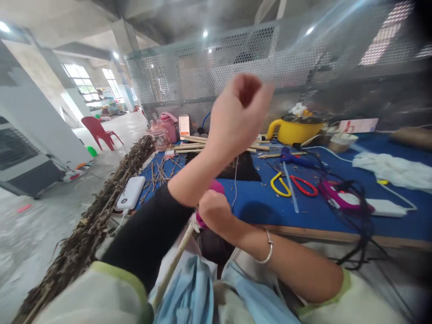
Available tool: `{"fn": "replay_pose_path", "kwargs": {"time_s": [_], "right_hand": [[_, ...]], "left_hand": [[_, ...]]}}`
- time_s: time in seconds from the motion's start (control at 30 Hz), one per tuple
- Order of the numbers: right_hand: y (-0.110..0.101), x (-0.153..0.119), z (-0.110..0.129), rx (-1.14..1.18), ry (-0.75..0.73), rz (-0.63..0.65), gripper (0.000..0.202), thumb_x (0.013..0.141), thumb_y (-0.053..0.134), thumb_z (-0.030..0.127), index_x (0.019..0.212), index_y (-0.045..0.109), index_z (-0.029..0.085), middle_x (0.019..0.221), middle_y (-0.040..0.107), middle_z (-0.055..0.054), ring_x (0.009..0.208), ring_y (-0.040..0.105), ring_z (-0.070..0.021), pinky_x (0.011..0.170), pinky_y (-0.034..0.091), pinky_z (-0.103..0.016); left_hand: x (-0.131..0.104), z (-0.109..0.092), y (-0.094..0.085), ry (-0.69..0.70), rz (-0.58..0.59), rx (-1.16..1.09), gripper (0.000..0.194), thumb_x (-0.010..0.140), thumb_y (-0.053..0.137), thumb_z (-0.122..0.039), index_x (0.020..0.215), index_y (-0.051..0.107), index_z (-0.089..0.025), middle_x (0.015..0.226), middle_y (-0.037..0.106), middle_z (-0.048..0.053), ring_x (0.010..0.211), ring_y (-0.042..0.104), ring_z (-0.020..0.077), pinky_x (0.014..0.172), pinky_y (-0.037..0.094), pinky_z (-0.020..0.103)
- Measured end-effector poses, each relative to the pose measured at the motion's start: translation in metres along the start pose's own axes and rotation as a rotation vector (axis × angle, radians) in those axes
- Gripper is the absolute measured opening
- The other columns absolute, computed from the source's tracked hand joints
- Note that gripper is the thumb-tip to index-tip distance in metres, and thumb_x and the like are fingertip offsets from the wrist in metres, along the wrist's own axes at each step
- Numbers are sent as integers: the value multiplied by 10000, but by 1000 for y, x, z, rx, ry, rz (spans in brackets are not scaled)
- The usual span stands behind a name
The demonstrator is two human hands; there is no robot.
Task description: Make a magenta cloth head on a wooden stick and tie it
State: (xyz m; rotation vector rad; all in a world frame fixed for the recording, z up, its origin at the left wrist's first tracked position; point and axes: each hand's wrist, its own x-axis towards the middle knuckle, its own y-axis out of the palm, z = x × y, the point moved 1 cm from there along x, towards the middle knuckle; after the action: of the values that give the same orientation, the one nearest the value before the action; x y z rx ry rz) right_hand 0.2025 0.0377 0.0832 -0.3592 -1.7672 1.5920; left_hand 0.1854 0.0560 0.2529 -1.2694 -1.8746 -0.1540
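Blue-covered table [249, 198], backed by perforated grey metal screen [202, 81]; yellow pot [293, 131], scissors with yellow and red handles [281, 184] and thin brown twigs [161, 173] on it. Concrete hall beyond, red plastic chair [98, 131] on pale floor. Magenta bundle [201, 219] at table's near edge, rounded, partly hidden, by top of pale wooden stick [175, 261], which slants toward person's lap. Right hand [216, 210] closed around bundle. Left hand [238, 114] raised above, fingers curled, blurred; whether pinching anything, cannot tell.
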Motion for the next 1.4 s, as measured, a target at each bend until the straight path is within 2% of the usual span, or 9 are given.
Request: {"fn": "replay_pose_path", "kwargs": {"time_s": [0.1,0.3,0.5,0.63,0.77,0.93,1.17,1.3,1.4], "right_hand": [[1,-3,-1,24,3,17,248,872,446,82,863,690,125,807,710,-126,764,668,-225,624,487,-298],[8,-19,-8,44,-18,34,181,853,484,78,830,660,116,777,681,-124,764,648,-233,623,476,-310],[12,-32,-17,166,-174,74,129,839,514,133,768,622,146,749,658,-70,707,597,-183,614,404,-283],[-11,-29,-34,492,-134,265,138,743,562,170,613,517,163,559,518,38,514,415,-91,489,273,-232],[-36,-17,-41,614,-123,411,265,828,429,117,572,487,151,555,473,45,509,366,-71,490,237,-220],[-49,0,-44,306,-326,266,277,849,470,199,584,540,160,577,514,12,550,368,-106,537,229,-272],[-26,-8,-65,173,-545,-21,180,836,447,116,695,547,168,725,586,-48,684,411,-167,630,302,-303],[-14,-35,-75,250,-510,-174,232,833,433,73,647,512,186,693,598,-31,656,406,-162,623,310,-308],[-8,-50,-80,262,-514,-264,246,817,452,48,619,489,189,669,598,-26,633,385,-160,602,292,-314]], "left_hand": [[-20,58,7,102,278,271,218,849,558,-298,943,604,-107,947,642,67,963,598,203,866,455,358],[-137,152,-23,-356,62,207,156,890,488,-298,849,534,-155,783,577,22,727,547,141,693,468,277],[-181,151,-40,-399,334,159,229,870,501,-224,1055,619,-157,940,703,61,840,647,170,793,508,293],[-196,149,-47,-332,592,168,470,866,503,-168,1336,487,-181,1187,664,104,1027,651,214,886,516,336],[-200,145,-45,-306,649,367,504,839,517,-128,1341,491,-170,1044,695,134,881,684,259,760,564,399],[-200,145,-39,-120,481,357,382,781,574,-110,1159,604,-158,1281,565,173,1169,555,289,961,490,440],[-201,146,-37,-243,471,144,331,738,535,-71,1048,606,-163,1115,647,115,1000,600,225,868,506,355],[-170,143,-39,-502,595,-120,98,750,550,-188,787,637,-165,787,647,22,710,570,143,663,455,237],[-138,147,-33,-736,716,-81,510,877,371,-519,510,443,-173,465,363,-41,463,325,88,462,282,227]]}}
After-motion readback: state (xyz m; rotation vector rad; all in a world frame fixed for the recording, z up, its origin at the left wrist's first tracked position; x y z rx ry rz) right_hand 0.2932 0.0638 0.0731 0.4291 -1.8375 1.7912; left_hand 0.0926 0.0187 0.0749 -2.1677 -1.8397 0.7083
